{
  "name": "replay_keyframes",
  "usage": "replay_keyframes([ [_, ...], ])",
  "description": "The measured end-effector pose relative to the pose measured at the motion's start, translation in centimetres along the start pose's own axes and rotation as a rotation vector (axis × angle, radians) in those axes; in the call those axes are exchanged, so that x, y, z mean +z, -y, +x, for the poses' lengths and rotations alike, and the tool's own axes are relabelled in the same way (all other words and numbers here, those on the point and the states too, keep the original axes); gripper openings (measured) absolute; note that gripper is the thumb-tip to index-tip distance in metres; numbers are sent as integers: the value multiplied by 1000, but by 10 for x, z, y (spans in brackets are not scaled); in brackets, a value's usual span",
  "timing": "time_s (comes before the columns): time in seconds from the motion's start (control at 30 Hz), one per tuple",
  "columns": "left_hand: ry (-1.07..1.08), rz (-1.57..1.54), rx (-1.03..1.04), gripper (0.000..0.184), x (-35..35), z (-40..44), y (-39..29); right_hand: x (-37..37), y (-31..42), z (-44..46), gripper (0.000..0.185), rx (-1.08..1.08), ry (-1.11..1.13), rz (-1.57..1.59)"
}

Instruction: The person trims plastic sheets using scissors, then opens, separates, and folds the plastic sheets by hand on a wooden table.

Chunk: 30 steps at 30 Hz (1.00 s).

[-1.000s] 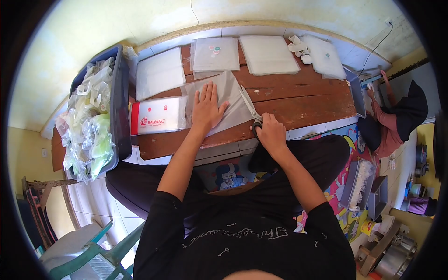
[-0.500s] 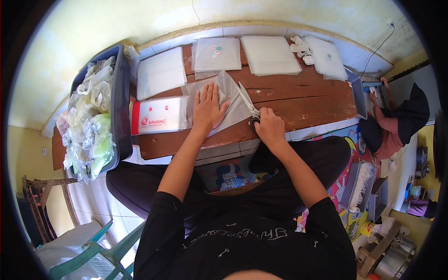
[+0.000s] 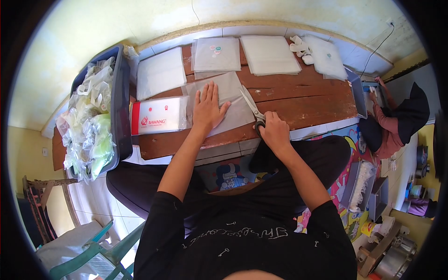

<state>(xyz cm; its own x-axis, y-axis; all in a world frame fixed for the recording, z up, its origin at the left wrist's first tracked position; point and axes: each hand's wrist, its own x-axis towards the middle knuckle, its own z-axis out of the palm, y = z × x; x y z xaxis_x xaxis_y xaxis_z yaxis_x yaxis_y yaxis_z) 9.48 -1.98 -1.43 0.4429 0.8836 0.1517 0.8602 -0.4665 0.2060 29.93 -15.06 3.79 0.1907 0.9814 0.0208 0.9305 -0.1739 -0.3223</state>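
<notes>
My left hand (image 3: 208,108) lies flat with fingers spread on a clear plastic sheet (image 3: 235,112) on the brown wooden table (image 3: 298,100). The fingers of my right hand (image 3: 274,130) are wrapped round the dark handles of a pair of scissors (image 3: 252,105). The blades point up and left, over the right edge of the sheet. Left of my left hand, a plastic pack with a red band and "BAWANG" print (image 3: 161,115) touches the sheet.
Stacks of clear plastic (image 3: 161,72), (image 3: 216,53), (image 3: 270,55) and another stack (image 3: 325,58) line the far edge. A dark tub (image 3: 122,112) of filled bags stands left. A person (image 3: 396,121) sits at the right. A green chair (image 3: 88,256) is lower left.
My right hand and the scissors have shifted slightly right. The sheet's right part, raised before, now lies flatter. My left hand has stayed in place.
</notes>
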Motion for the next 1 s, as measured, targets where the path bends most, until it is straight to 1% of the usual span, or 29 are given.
replay_keyframes([
  [0.1, 2, 4, -3, 80, 0, 0, 1, 2, 1, 1, 38, -44, -13, -45],
  [0.2, -9, 2, 4, 80, 1, 1, 2, 3, 5, 4, 41, 6, -5, 4],
  [0.5, -25, -4, 2, 81, 4, 0, 3, -1, 12, 17, 42, -69, -11, -49],
  [0.63, 10, -6, -6, 80, -2, 1, 1, -1, 9, 21, 39, -73, 10, -83],
  [1.0, 3, 4, -2, 80, 0, 0, 1, 0, 6, 20, 33, -61, 6, -70],
])
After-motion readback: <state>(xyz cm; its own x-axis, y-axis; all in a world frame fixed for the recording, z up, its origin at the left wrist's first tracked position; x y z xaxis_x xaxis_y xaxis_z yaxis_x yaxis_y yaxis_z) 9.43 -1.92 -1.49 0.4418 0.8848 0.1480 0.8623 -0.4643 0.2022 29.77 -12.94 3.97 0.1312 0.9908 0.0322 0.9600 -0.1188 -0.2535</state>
